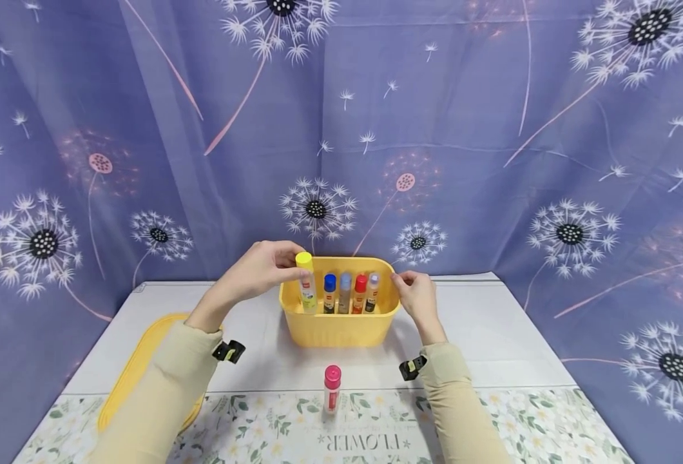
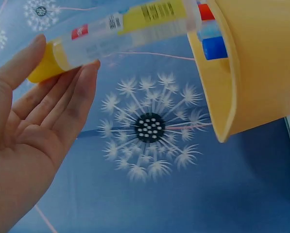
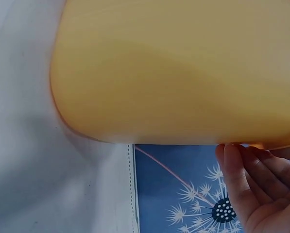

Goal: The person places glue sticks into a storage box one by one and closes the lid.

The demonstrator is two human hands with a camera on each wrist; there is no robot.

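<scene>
My left hand (image 1: 263, 267) pinches a clear glue stick (image 1: 307, 298) by its yellow cap, thumb on one side and fingers on the other. The stick stands nearly upright, its lower end at the left part of the yellow bin's opening. Inside the bin (image 1: 341, 330), several smaller glue sticks stand in a row, with blue (image 1: 330, 283), pale blue, red (image 1: 360, 283) and lilac caps; the front wall hides their bottoms. At the bin's right end, my right hand (image 1: 419, 298) pinches the rim. In the right wrist view, the fingertips (image 3: 230, 154) lie at the bin's edge.
A pink-capped glue stick (image 1: 332, 390) stands in front of the bin, on the flowered part of the table cover. Partly under the left forearm lies a flat yellow lid (image 1: 138, 367). A blue dandelion-print curtain (image 1: 365, 129) hangs close behind the bin.
</scene>
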